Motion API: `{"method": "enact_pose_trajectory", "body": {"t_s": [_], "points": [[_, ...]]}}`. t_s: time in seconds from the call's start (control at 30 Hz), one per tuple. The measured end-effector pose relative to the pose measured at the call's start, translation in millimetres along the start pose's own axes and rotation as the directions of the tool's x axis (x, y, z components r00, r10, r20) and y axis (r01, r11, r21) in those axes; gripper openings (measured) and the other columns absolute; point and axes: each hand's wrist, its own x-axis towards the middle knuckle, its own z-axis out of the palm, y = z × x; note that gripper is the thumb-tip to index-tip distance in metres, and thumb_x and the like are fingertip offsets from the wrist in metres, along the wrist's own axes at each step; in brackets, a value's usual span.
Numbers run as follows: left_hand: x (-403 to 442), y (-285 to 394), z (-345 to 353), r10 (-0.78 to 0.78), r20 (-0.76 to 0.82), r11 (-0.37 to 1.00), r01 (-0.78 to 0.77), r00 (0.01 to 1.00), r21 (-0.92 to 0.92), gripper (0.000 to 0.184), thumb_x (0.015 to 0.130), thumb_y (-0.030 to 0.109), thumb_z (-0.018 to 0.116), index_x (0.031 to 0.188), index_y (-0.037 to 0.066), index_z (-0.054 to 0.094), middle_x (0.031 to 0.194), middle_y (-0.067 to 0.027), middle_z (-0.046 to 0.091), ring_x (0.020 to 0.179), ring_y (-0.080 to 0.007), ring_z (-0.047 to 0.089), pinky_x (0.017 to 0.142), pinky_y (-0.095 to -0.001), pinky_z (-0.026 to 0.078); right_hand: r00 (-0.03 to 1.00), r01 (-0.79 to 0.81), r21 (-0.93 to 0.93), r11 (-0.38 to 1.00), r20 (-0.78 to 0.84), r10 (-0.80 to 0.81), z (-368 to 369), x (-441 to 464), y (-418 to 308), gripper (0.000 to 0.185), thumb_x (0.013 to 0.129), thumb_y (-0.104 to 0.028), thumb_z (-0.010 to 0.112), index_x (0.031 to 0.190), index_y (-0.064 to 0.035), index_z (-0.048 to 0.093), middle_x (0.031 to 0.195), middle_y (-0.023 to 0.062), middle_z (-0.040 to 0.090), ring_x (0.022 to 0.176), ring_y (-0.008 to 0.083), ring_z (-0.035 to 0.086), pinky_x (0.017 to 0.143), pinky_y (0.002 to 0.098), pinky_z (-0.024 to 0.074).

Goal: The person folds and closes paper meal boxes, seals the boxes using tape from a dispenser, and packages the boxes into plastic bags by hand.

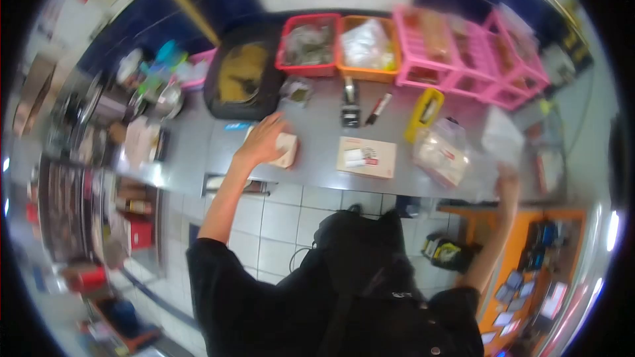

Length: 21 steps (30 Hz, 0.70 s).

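Note:
My left hand (263, 141) lies over a small cream cardboard box (288, 150), with its fingers and thumb around the box's top and side. My right hand (508, 184) is smeared by motion at the right front of the grey counter. It is just below a whitish plastic bag (501, 135), and whether it grips the bag is unclear. Between the hands lies a larger cream box (377, 158) with a small white item (355, 157) on top. Beside it is a clear bag (442, 157) with a printed box inside.
Along the back stand a black case (215, 89), a red basket (282, 59), an orange basket (342, 69) and pink baskets (456, 82). A dark device (350, 102), a marker (378, 108) and a yellow tool (424, 115) lie on the grey counter (317, 125).

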Motion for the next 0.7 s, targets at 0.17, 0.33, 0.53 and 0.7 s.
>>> {"method": "enact_pose_trajectory", "body": {"t_s": [0.17, 0.33, 0.53, 0.7], "points": [[34.8, -151.1, 146.2, 0.199, 0.304, 0.827, -0.326, 0.932, 0.459, 0.101, 0.058, 0.039, 0.090, 0.142, 0.003, 0.045, 0.159, -0.0230, 0.024, 0.150, -0.0395, 0.022, 0.116, -0.0703, 0.019, 0.998, -0.052, -0.279, 0.959, -0.057, 0.037, 5.9, -6.7, -27.2, 0.035, 0.095, -0.036, 0.069, 0.100, -0.0021, 0.071, 0.060, -0.0054, 0.047, 0.051, 0.0062, 0.040, 0.045, 0.0288, 0.0293], [65.6, -88.9, 91.4, -0.171, 0.013, 0.978, 0.171, 0.985, -0.117, 0.091, 0.060, 0.030, 0.092, 0.129, 0.001, 0.040, 0.121, -0.0212, 0.052, 0.123, -0.0380, 0.050, 0.107, -0.0485, 0.040, 0.965, -0.241, -0.115, 0.964, -0.132, 0.226, 9.7, -20.4, -62.2, 0.033, 0.095, -0.031, 0.069, 0.110, -0.0024, 0.071, 0.069, -0.0016, 0.059, 0.059, 0.0077, 0.051, 0.052, 0.0275, 0.0396], [71.0, 94.9, -39.8, 0.100, -0.391, 0.837, -0.289, 0.915, -0.464, 0.092, 0.063, 0.029, 0.094, 0.128, 0.002, 0.034, 0.115, -0.0168, 0.051, 0.111, -0.0309, 0.058, 0.096, -0.0408, 0.047, 0.961, -0.212, 0.081, 0.974, -0.165, 0.223, 16.8, -23.8, -32.7, 0.051, 0.092, -0.038, 0.071, 0.121, 0.0043, 0.066, 0.065, -0.0046, 0.047, 0.056, 0.0074, 0.040, 0.049, 0.0269, 0.0309], [97.6, 279.4, -62.1, 0.383, -0.432, 0.489, -0.576, 0.816, -0.655, 0.099, 0.061, 0.034, 0.095, 0.128, 0.001, 0.031, 0.124, -0.0168, 0.045, 0.118, -0.0299, 0.051, 0.101, -0.0441, 0.043, 0.944, -0.291, 0.094, 0.952, -0.131, 0.302, 16.8, -29.5, -61.4, 0.057, 0.094, -0.035, 0.070, 0.129, 0.0081, 0.060, 0.070, -0.0021, 0.052, 0.060, 0.0081, 0.045, 0.052, 0.0275, 0.0354]]}}
